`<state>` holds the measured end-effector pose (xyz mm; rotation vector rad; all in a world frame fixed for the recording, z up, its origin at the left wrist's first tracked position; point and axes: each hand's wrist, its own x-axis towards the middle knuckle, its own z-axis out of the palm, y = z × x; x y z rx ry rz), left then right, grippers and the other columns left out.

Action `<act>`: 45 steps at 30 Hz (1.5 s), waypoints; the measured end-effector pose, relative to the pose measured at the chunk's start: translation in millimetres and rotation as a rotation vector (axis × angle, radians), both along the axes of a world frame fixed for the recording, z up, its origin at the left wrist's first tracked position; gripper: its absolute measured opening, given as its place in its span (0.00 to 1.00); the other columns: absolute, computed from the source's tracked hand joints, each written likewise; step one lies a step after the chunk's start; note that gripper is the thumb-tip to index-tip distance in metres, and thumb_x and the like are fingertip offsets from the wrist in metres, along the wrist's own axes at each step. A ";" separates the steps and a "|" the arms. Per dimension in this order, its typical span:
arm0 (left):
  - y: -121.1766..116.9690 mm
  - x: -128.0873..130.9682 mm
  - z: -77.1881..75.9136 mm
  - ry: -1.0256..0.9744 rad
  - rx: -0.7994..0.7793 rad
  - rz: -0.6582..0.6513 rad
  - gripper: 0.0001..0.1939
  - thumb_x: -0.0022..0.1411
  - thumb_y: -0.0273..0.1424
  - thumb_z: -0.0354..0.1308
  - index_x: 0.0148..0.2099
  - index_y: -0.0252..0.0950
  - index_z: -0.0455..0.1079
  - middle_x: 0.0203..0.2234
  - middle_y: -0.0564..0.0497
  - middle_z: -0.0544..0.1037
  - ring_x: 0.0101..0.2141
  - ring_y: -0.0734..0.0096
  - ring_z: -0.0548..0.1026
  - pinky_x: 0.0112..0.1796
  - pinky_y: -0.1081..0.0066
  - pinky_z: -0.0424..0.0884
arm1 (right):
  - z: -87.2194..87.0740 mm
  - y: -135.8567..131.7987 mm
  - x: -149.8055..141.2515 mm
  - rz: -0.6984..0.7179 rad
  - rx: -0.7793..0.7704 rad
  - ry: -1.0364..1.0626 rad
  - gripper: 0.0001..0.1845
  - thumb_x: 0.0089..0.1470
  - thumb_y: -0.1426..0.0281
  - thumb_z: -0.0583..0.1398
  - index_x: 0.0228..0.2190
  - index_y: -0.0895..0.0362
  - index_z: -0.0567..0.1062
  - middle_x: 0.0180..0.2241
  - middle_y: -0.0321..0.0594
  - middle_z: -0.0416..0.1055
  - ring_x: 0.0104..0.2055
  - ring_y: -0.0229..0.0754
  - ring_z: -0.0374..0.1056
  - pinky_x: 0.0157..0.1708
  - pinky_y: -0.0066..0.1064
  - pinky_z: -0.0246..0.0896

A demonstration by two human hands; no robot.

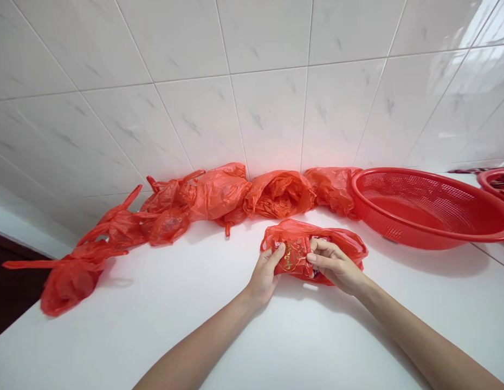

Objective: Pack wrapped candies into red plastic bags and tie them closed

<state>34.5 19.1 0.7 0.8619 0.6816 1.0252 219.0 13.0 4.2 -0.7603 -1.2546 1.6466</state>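
Both hands meet over an opened red plastic bag point(349, 246) on the white table. Between them is a small red packet point(291, 257) with gold lettering. My left hand point(265, 275) pinches its left end, thumb on top. The thumb and fingers of my right hand point(337, 265) close on the packet's right end. Beside the right fingers, part of another packet with white and dark print shows inside the bag. The rest of the bag's contents is hidden by my hands and the plastic.
Several red plastic bags point(223, 189), some knotted, line the tiled wall point(272, 108). A red perforated basket point(431, 238) stands at the right on the white table point(236, 346). Behind it, another red container point(496, 176) is cut off by the frame edge.
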 end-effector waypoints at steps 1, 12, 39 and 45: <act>0.3 -0.3 -0.4 -0.004 0.009 0.003 0.25 0.52 0.50 0.70 0.39 0.32 0.80 0.36 0.42 0.84 0.44 0.52 0.81 0.50 0.58 0.74 | -0.6 0.0 -0.8 -0.008 -0.006 0.019 0.22 0.50 0.56 0.71 0.24 0.55 0.67 0.22 0.31 0.63 0.24 0.34 0.59 0.25 0.28 0.54; 1.2 -5.4 -9.0 0.111 0.164 0.008 0.24 0.60 0.49 0.64 0.44 0.32 0.81 0.38 0.42 0.84 0.42 0.55 0.81 0.48 0.60 0.75 | 1.2 -1.9 0.3 -0.059 0.117 -0.119 0.20 0.52 0.53 0.68 0.26 0.56 0.72 0.28 0.36 0.68 0.31 0.39 0.63 0.35 0.32 0.62; 5.5 -2.3 -2.0 -0.011 0.038 0.210 0.19 0.52 0.46 0.70 0.34 0.33 0.82 0.32 0.46 0.84 0.38 0.56 0.81 0.45 0.61 0.75 | 7.0 -7.3 0.2 0.060 0.194 -0.302 0.26 0.60 0.48 0.60 0.25 0.58 0.73 0.25 0.38 0.66 0.28 0.37 0.58 0.30 0.31 0.56; 8.3 -3.7 -3.4 -0.022 0.008 0.150 0.20 0.50 0.46 0.72 0.36 0.33 0.81 0.37 0.43 0.84 0.41 0.55 0.81 0.46 0.61 0.75 | 11.3 -4.8 4.5 0.004 0.218 -0.302 0.26 0.59 0.48 0.61 0.24 0.57 0.73 0.22 0.36 0.65 0.25 0.37 0.58 0.28 0.31 0.57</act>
